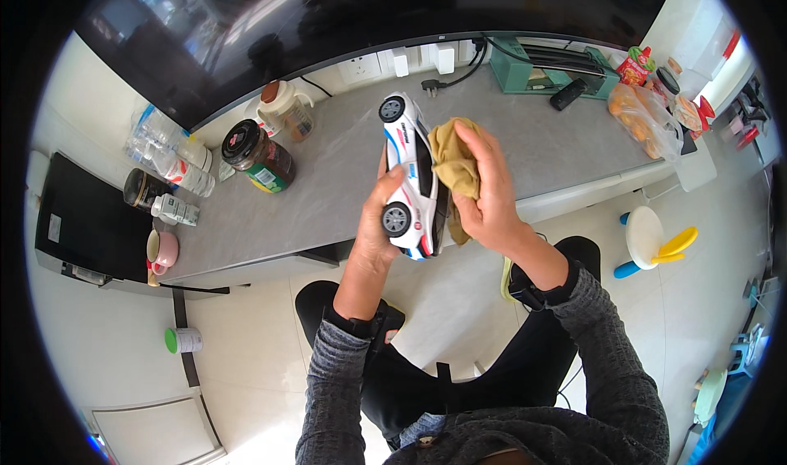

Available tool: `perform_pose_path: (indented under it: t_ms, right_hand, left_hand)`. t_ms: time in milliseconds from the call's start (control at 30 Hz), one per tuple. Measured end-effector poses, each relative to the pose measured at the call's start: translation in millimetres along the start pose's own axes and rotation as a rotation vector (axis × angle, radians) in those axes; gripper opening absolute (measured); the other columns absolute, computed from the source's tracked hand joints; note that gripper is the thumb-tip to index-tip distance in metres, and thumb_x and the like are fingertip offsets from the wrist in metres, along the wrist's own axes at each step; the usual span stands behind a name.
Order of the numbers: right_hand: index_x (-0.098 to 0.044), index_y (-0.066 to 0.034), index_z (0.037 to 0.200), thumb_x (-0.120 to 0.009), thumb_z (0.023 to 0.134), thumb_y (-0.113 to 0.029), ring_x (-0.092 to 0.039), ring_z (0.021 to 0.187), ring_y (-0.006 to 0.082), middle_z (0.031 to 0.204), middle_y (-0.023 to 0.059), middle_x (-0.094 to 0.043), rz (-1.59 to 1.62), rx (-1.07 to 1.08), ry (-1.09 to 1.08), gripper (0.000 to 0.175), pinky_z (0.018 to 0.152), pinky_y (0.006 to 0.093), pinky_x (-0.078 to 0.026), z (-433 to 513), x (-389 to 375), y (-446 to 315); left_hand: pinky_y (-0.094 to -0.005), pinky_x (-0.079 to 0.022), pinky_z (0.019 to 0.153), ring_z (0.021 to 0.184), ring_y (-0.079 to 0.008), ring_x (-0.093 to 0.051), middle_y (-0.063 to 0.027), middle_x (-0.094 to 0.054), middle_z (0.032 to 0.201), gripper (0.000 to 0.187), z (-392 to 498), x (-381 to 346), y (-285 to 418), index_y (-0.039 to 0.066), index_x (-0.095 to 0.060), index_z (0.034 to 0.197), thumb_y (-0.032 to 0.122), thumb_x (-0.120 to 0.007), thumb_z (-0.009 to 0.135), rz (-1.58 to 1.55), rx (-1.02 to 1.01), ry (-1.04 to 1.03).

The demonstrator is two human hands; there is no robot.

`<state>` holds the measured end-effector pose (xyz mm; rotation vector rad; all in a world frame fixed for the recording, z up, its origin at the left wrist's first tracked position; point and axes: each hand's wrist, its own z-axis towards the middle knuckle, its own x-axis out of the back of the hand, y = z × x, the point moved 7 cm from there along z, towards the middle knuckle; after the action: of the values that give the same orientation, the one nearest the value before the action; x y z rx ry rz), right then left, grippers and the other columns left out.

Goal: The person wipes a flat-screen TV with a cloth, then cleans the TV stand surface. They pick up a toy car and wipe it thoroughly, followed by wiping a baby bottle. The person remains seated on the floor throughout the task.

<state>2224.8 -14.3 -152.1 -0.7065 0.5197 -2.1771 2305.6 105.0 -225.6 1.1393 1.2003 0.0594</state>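
Observation:
A white toy car with blue and red markings is tilted on its side in the middle of the view, two black wheels facing left. My left hand grips its lower left side, thumb over the door area between the wheels. My right hand holds a crumpled yellow-brown cloth against or just beside the car's roof side; whether they touch is hard to tell. Part of the cloth hangs below my right palm. Both hands are raised at the front edge of a grey countertop.
A lidded glass jar, a plastic pitcher, bottles and a pink mug stand at left. At right are a green rack, a black remote and a bag of oranges. A television rises behind.

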Motion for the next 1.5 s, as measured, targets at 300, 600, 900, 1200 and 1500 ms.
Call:
perform_pose_path:
  t_ms: [300,600,900,1200,1500]
  right_hand:
    - [-0.060,-0.0039,0.109,-0.063,0.076,-0.008,-0.043,0.113,0.0363,0.125,0.0193,-0.043,-0.133,0.110,-0.054,0.033,0.096,0.0442,-0.039,3.8,-3.9,-5.0]
    - [-0.064,-0.0044,0.104,-0.064,0.070,-0.004,-0.047,0.101,0.0332,0.111,0.0128,-0.050,-0.187,0.098,-0.076,0.034,0.087,0.0409,-0.043,5.4,7.7,0.6]
    - [-0.061,-0.0001,0.110,-0.061,0.075,-0.005,-0.052,0.107,0.0300,0.117,0.0147,-0.051,0.058,0.054,0.085,0.035,0.094,0.0386,-0.042,5.2,35.7,4.8]
    - [-0.054,0.0027,0.126,-0.056,0.093,-0.012,-0.059,0.112,0.0187,0.125,0.0140,-0.060,0.410,-0.281,0.086,0.036,0.099,0.0312,-0.045,13.0,33.2,66.9]
    - [-0.058,-0.0016,0.125,-0.060,0.095,-0.019,-0.063,0.104,0.0135,0.115,0.0071,-0.066,0.977,-0.674,0.200,0.035,0.091,0.0286,-0.049,-6.4,10.5,101.2]
  left_hand:
    - [-0.0353,-0.043,0.103,0.127,-0.0258,-0.047,-0.0147,-0.041,0.142,0.093,-2.2,-21.5,-2.2,0.009,-0.012,0.153,0.030,-0.067,0.081,0.289,-0.085,-0.154]
    - [-0.0332,-0.040,0.102,0.121,-0.0217,-0.049,-0.0140,-0.049,0.133,0.093,-1.7,-25.7,-2.0,0.005,-0.017,0.152,0.008,-0.072,0.076,0.486,-0.112,-0.051]
    - [-0.0320,-0.039,0.103,0.120,-0.0204,-0.050,-0.0130,-0.051,0.130,0.096,-7.0,-22.0,10.0,0.006,-0.023,0.151,0.003,-0.073,0.069,0.589,-0.170,-0.047]
    - [-0.0290,-0.032,0.106,0.119,-0.0200,-0.048,-0.0102,-0.049,0.133,0.094,-17.2,-40.8,-2.9,0.008,-0.028,0.151,0.011,-0.073,0.069,0.519,0.010,-0.247]
    - [-0.0348,-0.054,0.086,0.093,-0.0251,-0.068,-0.0164,-0.065,0.113,0.066,-21.8,-5.3,-22.0,-0.005,-0.048,0.132,0.023,-0.064,0.074,-0.010,0.304,-0.028]
